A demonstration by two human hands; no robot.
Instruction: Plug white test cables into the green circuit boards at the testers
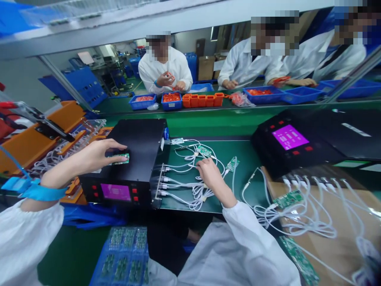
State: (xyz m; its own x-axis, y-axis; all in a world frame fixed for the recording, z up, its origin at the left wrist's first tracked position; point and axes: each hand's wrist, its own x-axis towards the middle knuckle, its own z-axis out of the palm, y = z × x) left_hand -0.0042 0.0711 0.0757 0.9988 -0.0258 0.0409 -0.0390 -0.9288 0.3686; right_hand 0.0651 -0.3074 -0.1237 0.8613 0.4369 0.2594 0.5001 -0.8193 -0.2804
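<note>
My left hand (111,153) pinches a small green circuit board (122,158) over the top of a black tester box (139,139) with a lit purple screen. A blue wrist strap (44,190) circles that wrist. To the right of the box, my right hand (209,171) has its fingertips closed on a white cable (190,165), among several cables plugged into the box's side. Green boards (204,151) lie close by on those cables, and another board (232,164) sits farther right. The cable end at my right fingertips is partly hidden.
A second tester (297,137) stands at right, its white cables (315,222) spread over cardboard. A blue tray of boards (122,254) is near my lap. Orange fixtures (68,115) stand at left. Across the bench, several people in white coats work behind blue bins (172,104).
</note>
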